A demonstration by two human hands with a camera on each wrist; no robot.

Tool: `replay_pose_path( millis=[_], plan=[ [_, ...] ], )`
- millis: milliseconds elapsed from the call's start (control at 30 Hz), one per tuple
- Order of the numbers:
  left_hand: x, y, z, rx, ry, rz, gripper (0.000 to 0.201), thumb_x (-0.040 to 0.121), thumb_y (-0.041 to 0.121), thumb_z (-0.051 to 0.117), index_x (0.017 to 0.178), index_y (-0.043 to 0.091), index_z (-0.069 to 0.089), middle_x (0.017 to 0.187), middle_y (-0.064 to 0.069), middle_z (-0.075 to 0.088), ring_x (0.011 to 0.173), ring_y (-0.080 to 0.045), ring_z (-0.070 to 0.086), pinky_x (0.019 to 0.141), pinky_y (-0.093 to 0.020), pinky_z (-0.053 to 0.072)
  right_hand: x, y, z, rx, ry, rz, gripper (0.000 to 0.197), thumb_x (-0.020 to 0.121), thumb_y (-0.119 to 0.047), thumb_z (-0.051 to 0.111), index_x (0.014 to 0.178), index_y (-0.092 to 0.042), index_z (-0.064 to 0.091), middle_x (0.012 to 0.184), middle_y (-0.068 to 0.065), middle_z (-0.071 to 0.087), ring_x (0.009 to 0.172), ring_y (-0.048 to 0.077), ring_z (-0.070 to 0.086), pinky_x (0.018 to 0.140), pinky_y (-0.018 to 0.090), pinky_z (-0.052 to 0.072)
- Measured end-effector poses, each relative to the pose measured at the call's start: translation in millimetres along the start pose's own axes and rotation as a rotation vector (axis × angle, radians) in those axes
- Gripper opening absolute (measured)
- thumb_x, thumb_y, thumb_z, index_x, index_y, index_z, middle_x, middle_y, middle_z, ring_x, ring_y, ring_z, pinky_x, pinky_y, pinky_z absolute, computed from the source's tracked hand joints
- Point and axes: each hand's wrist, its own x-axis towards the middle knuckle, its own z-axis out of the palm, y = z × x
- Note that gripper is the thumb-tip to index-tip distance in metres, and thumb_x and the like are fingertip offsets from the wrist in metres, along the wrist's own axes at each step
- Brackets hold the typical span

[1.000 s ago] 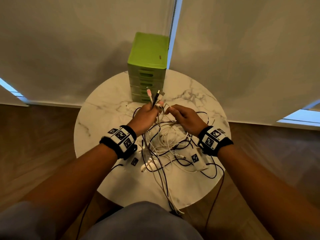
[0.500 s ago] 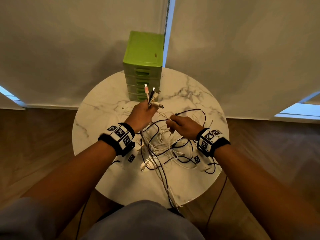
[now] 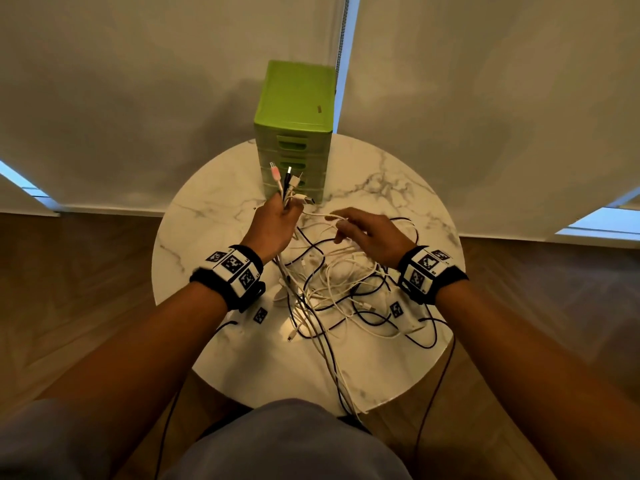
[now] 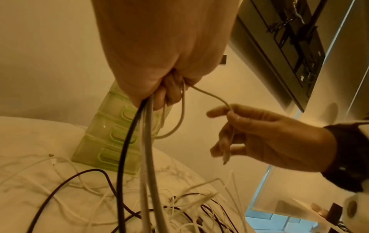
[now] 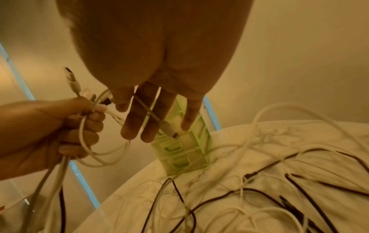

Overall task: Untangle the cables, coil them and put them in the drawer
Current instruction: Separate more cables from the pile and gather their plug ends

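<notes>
My left hand (image 3: 277, 220) is raised in front of the green drawer unit (image 3: 294, 133) and grips a bundle of cable ends (image 3: 287, 178), whose pink, black and white plugs stick up above the fist. From this fist (image 4: 169, 91) the cords hang down to the tangle (image 3: 339, 282) of black and white cables on the round marble table (image 3: 207, 237). My right hand (image 3: 349, 226) hovers just to the right and pinches a white cable (image 3: 318, 215) that runs from the left fist. Its plug (image 5: 168, 129) lies across the right fingers (image 5: 147, 119). All drawers look closed.
Two small white blocks with black-and-white markers (image 3: 396, 310) (image 3: 259, 315) lie among the cables. Several cords (image 3: 346, 393) hang over the table's front edge toward my lap. Pale blinds hang behind the drawer unit, and wooden floor surrounds the table.
My right hand dropped to the tangle, then came back up toward the left fist with a white cable end. The left hand kept its bundle raised.
</notes>
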Motion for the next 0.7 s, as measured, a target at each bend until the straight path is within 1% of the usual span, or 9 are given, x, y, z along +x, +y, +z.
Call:
replay_pose_path(
  millis=[133,200,267,367,433,500,600,667,700],
  plan=[
    [-0.3,9.1,12.1,-0.003,-0.030,0.006,0.034,0.104,0.040,0.046,0.110,0.010,0.061,0.087,-0.008,0.064,0.080,-0.031,0.060,0.078,-0.044,0.052,-7.9,-22.8,-8.2,-0.096,-0.057,0.009,0.034,0.095,-0.039,0.065,0.125,-0.027,0.054,0.079,-0.006,0.069,0.079,0.005,0.064,0.082,0.027,0.052],
    [-2.0,21.6,25.3,-0.009,-0.090,0.068,0.036,0.103,0.043,0.045,0.105,0.011,0.060,0.085,-0.006,0.063,0.080,-0.029,0.059,0.076,-0.043,0.050,-15.2,-31.6,-9.3,-0.102,-0.056,0.055,0.034,0.094,-0.046,0.062,0.117,-0.024,0.051,0.074,0.000,0.066,0.070,0.013,0.062,0.072,0.032,0.051],
    [-4.0,36.9,41.5,-0.083,-0.171,0.121,0.027,0.106,0.037,0.044,0.097,0.018,0.059,0.079,0.003,0.059,0.076,-0.019,0.056,0.073,-0.037,0.045,-26.1,-34.2,-12.5,-0.093,0.028,0.122,0.026,0.100,-0.047,0.051,0.109,-0.022,0.049,0.072,0.006,0.064,0.062,0.018,0.058,0.064,0.036,0.048],
    [-7.1,56.4,61.4,-0.278,-0.267,0.085,0.028,0.103,0.045,0.045,0.084,0.031,0.059,0.063,0.014,0.049,0.062,-0.010,0.044,0.064,-0.034,0.036,-55.9,-14.5,-28.5,-0.165,0.225,0.152,0.023,0.105,-0.037,0.043,0.106,-0.016,0.053,0.083,0.007,0.067,0.072,0.022,0.058,0.069,0.038,0.044],
    [-8.8,66.4,74.6,-0.400,-0.344,0.033,0.031,0.103,0.049,0.046,0.082,0.030,0.058,0.062,0.014,0.045,0.060,-0.010,0.041,0.062,-0.031,0.035,-87.0,10.1,-43.1,-0.205,0.304,0.223,0.024,0.106,-0.033,0.044,0.105,-0.012,0.057,0.087,0.005,0.066,0.076,0.021,0.058,0.067,0.035,0.042],
    [-14.2,80.1,84.8,-0.505,-0.396,-0.032,0.032,0.107,0.041,0.046,0.080,0.025,0.054,0.061,0.011,0.044,0.058,-0.010,0.040,0.057,-0.027,0.034,-120.2,33.8,-53.0,-0.231,0.329,0.343,0.024,0.105,-0.028,0.046,0.105,-0.009,0.061,0.084,0.000,0.064,0.072,0.015,0.053,0.067,0.029,0.037],
    [-27.7,103.0,102.7,-0.688,-0.552,-0.119,0.032,0.108,0.025,0.040,0.078,0.020,0.050,0.053,0.011,0.038,0.051,-0.009,0.033,0.055,-0.027,0.024,-175.1,62.2,-56.1,-0.189,0.354,0.540,0.026,0.106,-0.023,0.045,0.104,-0.004,0.063,0.077,-0.007,0.056,0.068,0.007,0.048,0.062,0.024,0.030],
    [-36.2,107.4,115.6,-0.718,-0.629,-0.129,0.031,0.107,0.018,0.036,0.079,0.018,0.049,0.051,0.011,0.034,0.051,-0.009,0.028,0.057,-0.030,0.015,-207.9,80.7,-50.8,-0.168,0.341,0.673,0.026,0.107,-0.025,0.043,0.102,-0.007,0.062,0.081,-0.005,0.056,0.072,0.009,0.049,0.060,0.019,0.031],
    [-41.5,106.5,126.5,-0.697,-0.656,-0.118,0.030,0.107,0.016,0.035,0.080,0.017,0.048,0.051,0.012,0.034,0.051,-0.008,0.027,0.058,-0.031,0.013,-226.1,92.0,-45.6,-0.178,0.336,0.740,0.025,0.106,-0.028,0.043,0.101,-0.012,0.061,0.082,-0.006,0.056,0.074,0.011,0.051,0.064,0.018,0.033]
  ],
)
